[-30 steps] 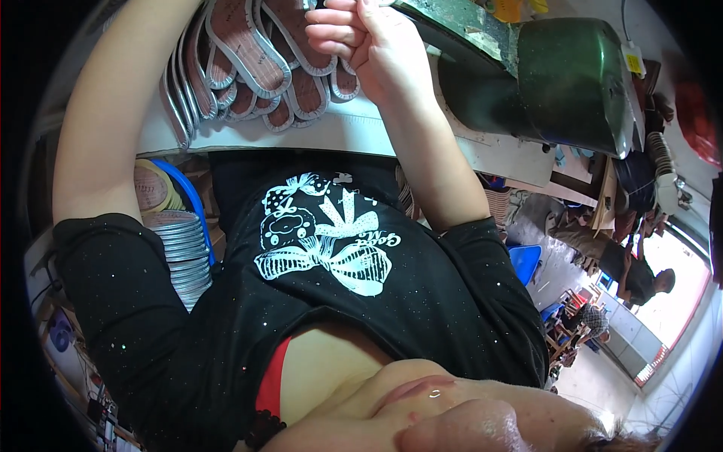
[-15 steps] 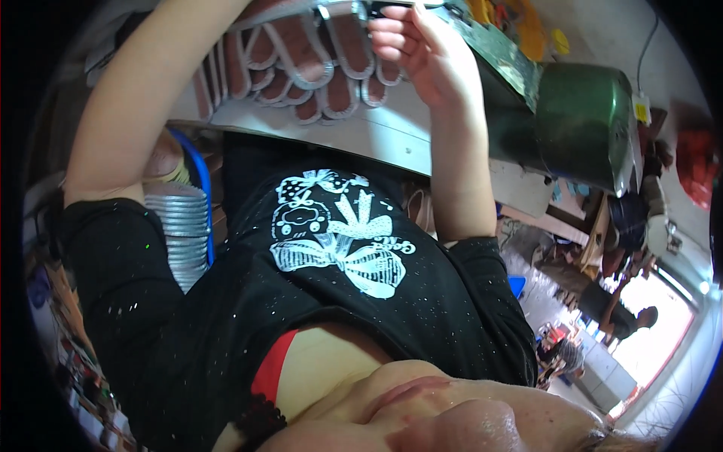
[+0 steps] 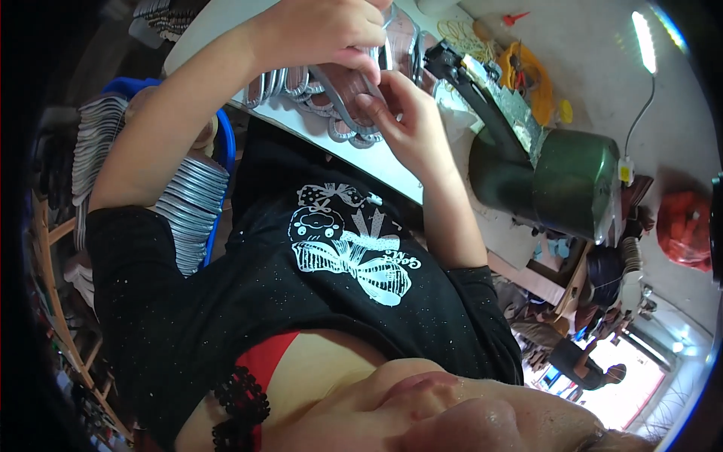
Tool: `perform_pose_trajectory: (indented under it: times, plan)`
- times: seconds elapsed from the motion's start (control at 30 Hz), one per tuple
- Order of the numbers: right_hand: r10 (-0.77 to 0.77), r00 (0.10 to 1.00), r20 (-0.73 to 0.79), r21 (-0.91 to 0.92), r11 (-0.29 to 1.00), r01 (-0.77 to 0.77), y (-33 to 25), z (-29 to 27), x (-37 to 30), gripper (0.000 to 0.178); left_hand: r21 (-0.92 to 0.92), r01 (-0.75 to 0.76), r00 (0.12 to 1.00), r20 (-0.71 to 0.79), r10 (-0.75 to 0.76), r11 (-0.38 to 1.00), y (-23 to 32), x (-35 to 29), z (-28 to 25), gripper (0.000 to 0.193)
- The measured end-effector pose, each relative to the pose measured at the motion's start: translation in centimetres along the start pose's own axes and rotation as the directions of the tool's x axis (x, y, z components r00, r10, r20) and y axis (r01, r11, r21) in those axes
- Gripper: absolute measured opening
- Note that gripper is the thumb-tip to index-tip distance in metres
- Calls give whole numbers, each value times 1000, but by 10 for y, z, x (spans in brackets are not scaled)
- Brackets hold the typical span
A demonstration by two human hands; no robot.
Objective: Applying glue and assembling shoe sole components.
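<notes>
Both my hands meet at the far middle over a shoe sole (image 3: pixel 346 89) with a brown face and a silver-grey edge. My left hand (image 3: pixel 324 32) grips its far end, the fingers curled around the rim. My right hand (image 3: pixel 407 124) pinches its right side, with the thumb lying on the brown face. Under and beside it, several more soles (image 3: pixel 297 78) of the same kind lie overlapped on the white tabletop (image 3: pixel 382 162). My left hand partly covers the far end of the held sole.
A dark green machine (image 3: pixel 576 177) with a long arm stands right of my right hand. Left of my body, a blue basket (image 3: pixel 228 147) holds stacked silver-edged soles (image 3: pixel 192 207). Yellow material (image 3: pixel 538 87) lies behind the machine. Another person (image 3: pixel 584 361) is far off at the right.
My right hand, open half a second ago, has moved in and closed on a sole. My left hand has come into view gripping the same sole. The view has shifted, showing more of the machine.
</notes>
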State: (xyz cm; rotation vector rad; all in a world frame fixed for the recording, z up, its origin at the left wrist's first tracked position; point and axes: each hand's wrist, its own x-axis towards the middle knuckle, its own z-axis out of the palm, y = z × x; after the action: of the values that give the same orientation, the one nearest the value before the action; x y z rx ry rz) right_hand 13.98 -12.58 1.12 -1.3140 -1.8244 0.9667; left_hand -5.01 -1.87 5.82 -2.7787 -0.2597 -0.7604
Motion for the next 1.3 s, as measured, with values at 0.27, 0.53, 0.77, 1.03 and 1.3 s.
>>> perform_pose_trajectory:
  times: [0.27, 0.53, 0.77, 1.03, 1.3]
  plan:
    - [-180, 931, -318, -337, 939, 66, 59, 35, 28, 23, -98, 965, 233, -95, -968, 242, -16, -92, 99, 73]
    - [-53, 946, -319, -480, 870, -113, 57, 55, 56, 77, 74, 997, -37, 321, -946, -13, 1, -87, 114, 91]
    - [-43, 989, -142, -254, 967, 6, 58, 65, 95, 111, 74, 993, 65, 340, -938, 95, -10, -89, 110, 58]
    - [95, 985, -145, 12, 995, -95, 42, 51, 89, 113, 79, 996, 8, 335, -942, 37, -8, -91, 118, 59]
    - [85, 996, 19, 23, 996, -86, 22, 18, 66, 105, -271, 954, 3, 435, -900, -128, -55, -144, 96, 75]
